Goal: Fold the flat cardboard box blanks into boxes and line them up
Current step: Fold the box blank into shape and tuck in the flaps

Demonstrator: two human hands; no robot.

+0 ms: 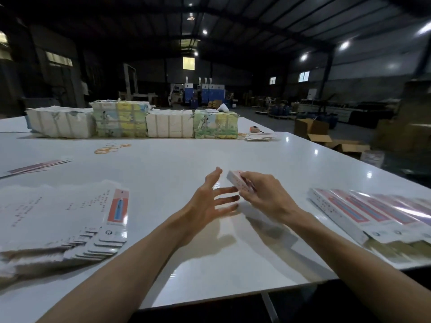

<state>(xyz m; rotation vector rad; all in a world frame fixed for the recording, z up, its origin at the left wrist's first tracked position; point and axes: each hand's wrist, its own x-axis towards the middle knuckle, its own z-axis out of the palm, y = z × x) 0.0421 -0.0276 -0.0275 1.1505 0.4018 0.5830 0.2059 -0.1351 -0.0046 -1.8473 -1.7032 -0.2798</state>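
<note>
One glossy white table (163,164), dim warehouse (233,73) (left grip (207,201) splayed, empty; right grip (263,194) around box (233,179))

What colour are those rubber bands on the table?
The rubber bands are orange-yellow; the head view, the only one, shows them.

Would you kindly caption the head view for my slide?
Right hand grips a box above the table, left hand open beside it; finished boxes at right.

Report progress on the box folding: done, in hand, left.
Done: a row of folded boxes lies side by side on the right. In hand: the right hand grips one box, the left hand open beside it. Left: a fanned pile of flat blanks on the left.
</note>
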